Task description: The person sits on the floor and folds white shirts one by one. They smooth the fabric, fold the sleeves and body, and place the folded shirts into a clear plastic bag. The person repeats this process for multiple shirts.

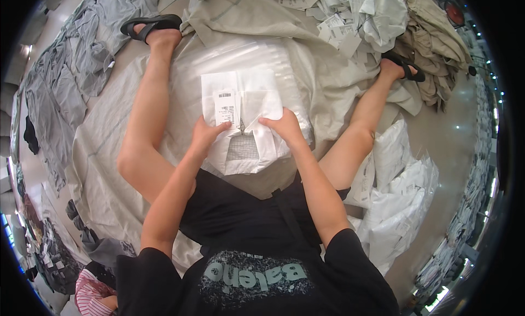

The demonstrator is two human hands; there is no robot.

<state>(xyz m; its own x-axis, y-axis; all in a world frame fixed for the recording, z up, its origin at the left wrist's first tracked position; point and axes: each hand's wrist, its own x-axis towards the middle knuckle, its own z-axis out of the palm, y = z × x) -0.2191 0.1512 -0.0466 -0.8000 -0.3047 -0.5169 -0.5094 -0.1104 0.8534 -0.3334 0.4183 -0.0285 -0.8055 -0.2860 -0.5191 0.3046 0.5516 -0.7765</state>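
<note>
A folded white garment (pixel 253 100), perhaps trousers, lies between my legs on a flat stack of clear plastic bags (pixel 284 62). My left hand (pixel 205 134) grips its left side, with the thumb on top beside a white paper tag (pixel 223 105). My right hand (pixel 285 126) holds the right side, its thumb pressed on a fold of the cloth. Both hands' other fingers are mostly hidden under the garment. Between the hands the cloth parts at the front, and a grey checked patch (pixel 242 149) shows near the bottom edge.
Beige cloth (pixel 112 168) covers the floor beneath me. Grey garments (pixel 54 108) are heaped at left, and tan ones (pixel 435 40) at far right. Tagged white garments (pixel 363 15) lie beyond the stack. Bagged white packages (pixel 396 201) sit by my right knee. Another person's striped sleeve (pixel 92 294) shows lower left.
</note>
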